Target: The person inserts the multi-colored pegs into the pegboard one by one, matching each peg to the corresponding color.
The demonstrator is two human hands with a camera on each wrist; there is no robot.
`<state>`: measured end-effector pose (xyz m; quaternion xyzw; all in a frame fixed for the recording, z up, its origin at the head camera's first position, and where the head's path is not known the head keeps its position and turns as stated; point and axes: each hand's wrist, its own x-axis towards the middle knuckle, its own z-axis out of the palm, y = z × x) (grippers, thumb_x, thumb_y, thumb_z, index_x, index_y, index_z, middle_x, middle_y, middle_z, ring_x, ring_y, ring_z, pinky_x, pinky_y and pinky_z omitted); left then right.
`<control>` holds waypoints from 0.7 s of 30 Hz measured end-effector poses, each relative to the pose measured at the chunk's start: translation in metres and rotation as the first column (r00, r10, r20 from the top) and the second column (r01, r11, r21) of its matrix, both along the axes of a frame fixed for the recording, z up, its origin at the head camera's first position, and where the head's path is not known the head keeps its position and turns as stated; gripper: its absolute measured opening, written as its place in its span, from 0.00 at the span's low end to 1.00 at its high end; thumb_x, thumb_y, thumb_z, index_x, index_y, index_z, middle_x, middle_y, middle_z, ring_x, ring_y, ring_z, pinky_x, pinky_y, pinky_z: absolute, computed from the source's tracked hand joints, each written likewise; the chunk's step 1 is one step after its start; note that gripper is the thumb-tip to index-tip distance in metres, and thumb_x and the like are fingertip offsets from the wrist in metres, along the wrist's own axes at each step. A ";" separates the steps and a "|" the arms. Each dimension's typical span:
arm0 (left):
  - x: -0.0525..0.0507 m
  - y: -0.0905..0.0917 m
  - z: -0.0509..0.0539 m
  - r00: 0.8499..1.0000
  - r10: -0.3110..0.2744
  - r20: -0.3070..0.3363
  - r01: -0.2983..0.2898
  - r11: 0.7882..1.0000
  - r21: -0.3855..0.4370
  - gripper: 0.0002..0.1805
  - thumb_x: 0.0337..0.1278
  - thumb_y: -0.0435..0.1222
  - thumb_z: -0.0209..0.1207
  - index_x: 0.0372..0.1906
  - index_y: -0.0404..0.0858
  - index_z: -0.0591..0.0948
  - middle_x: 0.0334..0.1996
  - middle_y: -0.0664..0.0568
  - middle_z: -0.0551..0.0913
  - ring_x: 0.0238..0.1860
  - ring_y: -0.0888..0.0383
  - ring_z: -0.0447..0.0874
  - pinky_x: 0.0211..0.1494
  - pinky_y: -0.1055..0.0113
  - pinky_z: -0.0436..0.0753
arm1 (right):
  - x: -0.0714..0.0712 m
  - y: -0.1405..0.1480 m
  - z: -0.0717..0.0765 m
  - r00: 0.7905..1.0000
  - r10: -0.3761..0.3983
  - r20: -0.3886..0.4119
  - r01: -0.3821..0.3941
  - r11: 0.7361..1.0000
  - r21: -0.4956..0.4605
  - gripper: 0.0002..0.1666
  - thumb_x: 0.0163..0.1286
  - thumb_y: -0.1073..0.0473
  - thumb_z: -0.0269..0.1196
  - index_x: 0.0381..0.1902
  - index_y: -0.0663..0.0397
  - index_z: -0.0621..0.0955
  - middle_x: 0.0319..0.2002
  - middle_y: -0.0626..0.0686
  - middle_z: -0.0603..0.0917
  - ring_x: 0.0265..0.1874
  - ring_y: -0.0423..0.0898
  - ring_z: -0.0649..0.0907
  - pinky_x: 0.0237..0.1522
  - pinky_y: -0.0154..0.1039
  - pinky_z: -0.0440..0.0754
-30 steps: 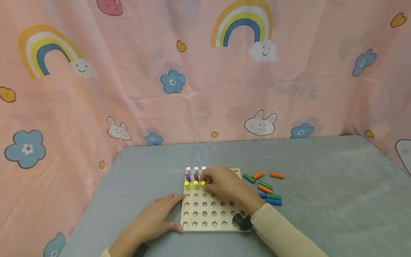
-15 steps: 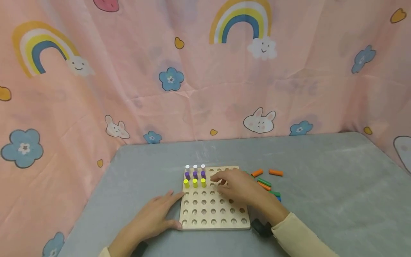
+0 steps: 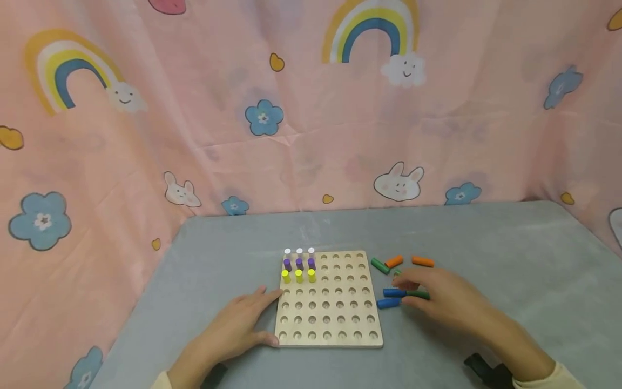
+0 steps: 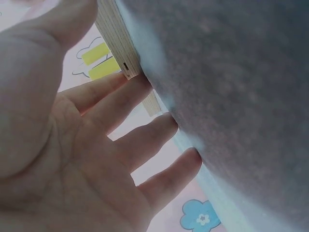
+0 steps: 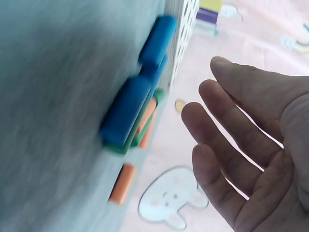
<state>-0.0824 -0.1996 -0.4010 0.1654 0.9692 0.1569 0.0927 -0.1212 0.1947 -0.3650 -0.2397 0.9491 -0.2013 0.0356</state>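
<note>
On the desk (image 3: 233,243), we see right grip (image 3: 444,300) parted, empty, by blue pegs (image 3: 389,303); a stray knock could roll them; left grip (image 3: 238,321), unclenched, touches pegboard (image 3: 333,312).

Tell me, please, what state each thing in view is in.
Board: flat on the table, nine holes filled, the rest empty
White pegs: upright, farthest row
Purple pegs: upright, second row
Yellow pegs: upright, third row
Blue pegs: lying loose, right of the board
Green pegs: lying loose
Orange pegs: lying loose
Left hand: touching the board's left edge
Right hand: near the blue pegs, gripping none
Backdrop: hanging, creased
</note>
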 end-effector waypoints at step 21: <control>0.001 0.002 0.002 1.000 0.016 0.011 -0.016 1.000 0.006 0.52 0.37 0.61 0.70 0.73 0.50 0.68 0.72 0.39 0.70 0.72 0.39 0.68 0.70 0.38 0.68 | -0.004 0.012 -0.019 0.998 0.010 0.054 -0.018 0.988 0.152 0.16 0.54 0.53 0.76 0.42 0.36 0.85 0.35 0.34 0.85 0.36 0.35 0.83 0.39 0.42 0.84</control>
